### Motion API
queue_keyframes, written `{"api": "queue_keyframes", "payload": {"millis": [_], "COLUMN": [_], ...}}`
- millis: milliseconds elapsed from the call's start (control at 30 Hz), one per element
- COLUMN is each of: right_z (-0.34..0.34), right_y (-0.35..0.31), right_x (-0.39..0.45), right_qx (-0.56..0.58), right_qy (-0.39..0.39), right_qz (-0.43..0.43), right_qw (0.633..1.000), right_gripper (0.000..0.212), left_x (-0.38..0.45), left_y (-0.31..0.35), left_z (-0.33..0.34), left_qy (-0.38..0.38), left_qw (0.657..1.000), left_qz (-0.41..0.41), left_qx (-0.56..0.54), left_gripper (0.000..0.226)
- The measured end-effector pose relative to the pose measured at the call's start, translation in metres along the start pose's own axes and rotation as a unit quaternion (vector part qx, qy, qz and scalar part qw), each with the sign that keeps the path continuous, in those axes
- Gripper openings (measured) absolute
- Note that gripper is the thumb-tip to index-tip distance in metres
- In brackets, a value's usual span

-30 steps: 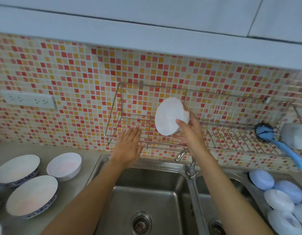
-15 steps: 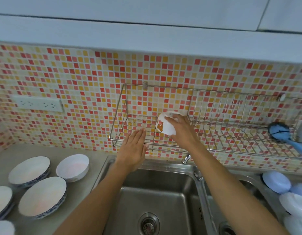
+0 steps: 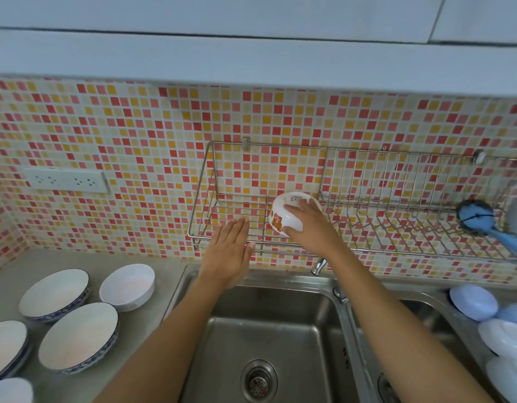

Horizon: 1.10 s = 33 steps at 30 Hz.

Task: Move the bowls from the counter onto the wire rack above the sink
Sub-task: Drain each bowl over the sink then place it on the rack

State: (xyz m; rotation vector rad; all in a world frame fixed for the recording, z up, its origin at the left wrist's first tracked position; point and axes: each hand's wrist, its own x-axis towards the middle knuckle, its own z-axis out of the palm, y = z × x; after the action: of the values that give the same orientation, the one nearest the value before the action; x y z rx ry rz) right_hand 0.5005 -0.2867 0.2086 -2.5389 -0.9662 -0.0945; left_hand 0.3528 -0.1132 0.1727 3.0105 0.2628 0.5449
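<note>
A small white bowl (image 3: pixel 283 215) with a red-orange picture on its side lies upside down on the left part of the wire rack (image 3: pixel 367 199) on the tiled wall. My right hand (image 3: pixel 308 225) covers it from the right, fingers wrapped over its base. My left hand (image 3: pixel 229 251) hovers flat and empty by the rack's front rail, fingers together and pointing up. On the counter at left stand a plain white bowl (image 3: pixel 127 286) and two blue-rimmed bowls (image 3: pixel 54 293) (image 3: pixel 78 335), with more at the left edge.
A double steel sink (image 3: pixel 269 330) lies below the rack, its tap (image 3: pixel 319 266) under my right wrist. A blue dish brush (image 3: pixel 484 223) rests at the rack's right end. Several pale blue and white bowls (image 3: pixel 474 302) sit at the far right. A socket strip (image 3: pixel 65 180) is on the wall.
My right hand turned the small bowl from facing me to upside down and lowered it onto the rack's left part. My left hand stayed by the front rail.
</note>
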Motion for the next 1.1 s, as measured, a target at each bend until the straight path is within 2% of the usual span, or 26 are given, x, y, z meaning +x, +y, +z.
{"api": "queue_keyframes", "payload": {"millis": [100, 200, 333, 467, 533, 667, 833, 1100], "right_z": [0.001, -0.002, -0.005, 0.004, 0.017, 0.056, 0.125, 0.252], "right_y": [-0.004, -0.005, -0.002, -0.02, -0.045, -0.128, -0.239, -0.357], "right_x": [-0.004, -0.004, -0.009, -0.024, -0.032, -0.051, -0.076, -0.105], "right_qx": [-0.077, -0.097, -0.091, -0.065, -0.042, 0.047, 0.129, 0.158], "right_qy": [-0.013, -0.022, 0.03, 0.069, 0.096, 0.126, 0.035, -0.155], "right_qz": [0.005, 0.015, 0.034, 0.073, 0.039, -0.077, -0.186, -0.2], "right_qw": [0.997, 0.995, 0.995, 0.993, 0.994, 0.988, 0.973, 0.954], "right_gripper": [0.067, 0.066, 0.067, 0.069, 0.068, 0.061, 0.062, 0.056], "left_x": [0.001, 0.003, -0.003, -0.036, -0.056, -0.1, -0.179, -0.304], "left_y": [0.002, 0.007, 0.011, 0.001, -0.011, -0.062, -0.143, -0.266], "left_z": [-0.001, -0.004, -0.007, -0.004, -0.004, -0.014, -0.023, -0.044], "left_qy": [-0.003, -0.015, -0.008, 0.017, 0.033, 0.053, 0.064, 0.094], "left_qw": [1.0, 1.0, 1.0, 0.998, 0.996, 0.987, 0.963, 0.904], "left_qz": [-0.004, -0.015, -0.008, -0.002, -0.011, -0.099, -0.232, -0.404], "left_qx": [0.002, 0.011, 0.019, -0.056, -0.078, -0.114, -0.121, -0.103], "left_gripper": [0.076, 0.065, 0.065, 0.063, 0.063, 0.059, 0.056, 0.054]}}
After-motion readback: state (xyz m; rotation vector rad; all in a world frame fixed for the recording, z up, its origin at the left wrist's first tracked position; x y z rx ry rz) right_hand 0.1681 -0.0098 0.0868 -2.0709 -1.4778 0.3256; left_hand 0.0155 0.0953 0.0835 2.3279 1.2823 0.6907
